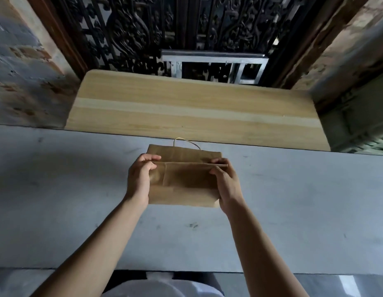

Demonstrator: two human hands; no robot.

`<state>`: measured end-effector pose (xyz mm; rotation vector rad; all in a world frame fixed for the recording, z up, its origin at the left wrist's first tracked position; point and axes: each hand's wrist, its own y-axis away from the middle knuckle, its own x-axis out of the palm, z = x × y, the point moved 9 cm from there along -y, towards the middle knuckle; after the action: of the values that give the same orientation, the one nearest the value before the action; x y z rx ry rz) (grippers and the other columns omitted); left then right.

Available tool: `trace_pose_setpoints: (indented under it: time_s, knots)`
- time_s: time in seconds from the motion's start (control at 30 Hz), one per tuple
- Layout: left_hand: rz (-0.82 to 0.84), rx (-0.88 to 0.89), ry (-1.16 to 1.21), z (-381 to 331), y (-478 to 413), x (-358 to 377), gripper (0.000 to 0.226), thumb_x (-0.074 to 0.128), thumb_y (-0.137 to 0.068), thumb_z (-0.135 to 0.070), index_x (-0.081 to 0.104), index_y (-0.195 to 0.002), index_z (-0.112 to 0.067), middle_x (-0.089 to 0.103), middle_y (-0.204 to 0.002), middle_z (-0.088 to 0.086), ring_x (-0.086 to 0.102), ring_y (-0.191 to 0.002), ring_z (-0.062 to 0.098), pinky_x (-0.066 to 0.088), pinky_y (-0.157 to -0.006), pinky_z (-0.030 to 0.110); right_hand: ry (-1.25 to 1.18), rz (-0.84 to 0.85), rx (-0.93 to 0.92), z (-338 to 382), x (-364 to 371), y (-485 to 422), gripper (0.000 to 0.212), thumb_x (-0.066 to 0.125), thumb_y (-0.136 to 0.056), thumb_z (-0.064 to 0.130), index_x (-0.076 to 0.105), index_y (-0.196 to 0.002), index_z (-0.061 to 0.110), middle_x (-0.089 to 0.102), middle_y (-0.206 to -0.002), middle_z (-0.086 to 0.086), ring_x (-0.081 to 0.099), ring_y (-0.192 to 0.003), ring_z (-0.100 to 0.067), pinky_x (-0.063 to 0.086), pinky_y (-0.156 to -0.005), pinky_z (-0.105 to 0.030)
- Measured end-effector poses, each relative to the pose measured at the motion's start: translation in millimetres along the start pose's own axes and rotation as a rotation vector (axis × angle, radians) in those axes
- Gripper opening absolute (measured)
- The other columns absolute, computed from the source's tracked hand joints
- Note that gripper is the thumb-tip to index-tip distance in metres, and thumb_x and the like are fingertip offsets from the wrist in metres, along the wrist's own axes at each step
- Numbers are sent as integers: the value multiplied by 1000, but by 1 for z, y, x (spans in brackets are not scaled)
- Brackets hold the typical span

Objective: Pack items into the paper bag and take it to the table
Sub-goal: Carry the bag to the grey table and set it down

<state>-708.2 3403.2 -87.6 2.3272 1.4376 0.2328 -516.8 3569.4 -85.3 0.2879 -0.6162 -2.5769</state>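
A brown paper bag is held flat over the grey surface, folded along a crease near its top. A thin twine handle sticks out of its far edge. My left hand pinches the bag's left side at the fold. My right hand grips the right side at the same fold. No items for packing are in view.
Beyond the grey surface lies a light wooden tabletop. Behind it stand a dark carved screen and a metal frame. Rough brick walls close in on the left and right.
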Motion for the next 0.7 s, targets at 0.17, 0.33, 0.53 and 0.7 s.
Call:
trace_pose_setpoints:
  time_s: [0.17,0.33,0.53,0.7]
  knots:
    - [-52,-23,-37,10,14,16,26,49,-66,-16,70,-67,-31,68,-74,-22,56,-67,-15,39,-65,19,-24,72,28,-9,-19,-14,18,58,-69,16,63,-82,27,62,-73,13,51,-76,-14,38,-67,-31]
    - [-51,24,-129,15,8,14,27,50,-64,-15,70,-66,-32,70,-72,-26,56,-66,-15,41,-59,12,-42,123,39,-29,-17,-21,18,58,-71,16,62,-83,29,63,-71,15,52,-70,-9,36,-60,-28]
    - [55,113,-306,36,-1,12,31,51,-80,-2,74,-79,-23,70,-89,20,53,-75,14,37,-64,26,144,197,-28,-61,-11,-29,26,57,-84,7,64,-89,31,67,-78,20,52,-69,-8,38,-55,-20]
    - [53,315,-663,35,2,19,26,64,-81,-3,77,-92,-22,53,-142,10,53,-127,18,46,-94,36,496,66,-340,-42,-13,-28,25,62,-80,7,68,-86,31,64,-115,22,53,-121,-12,43,-83,-30]
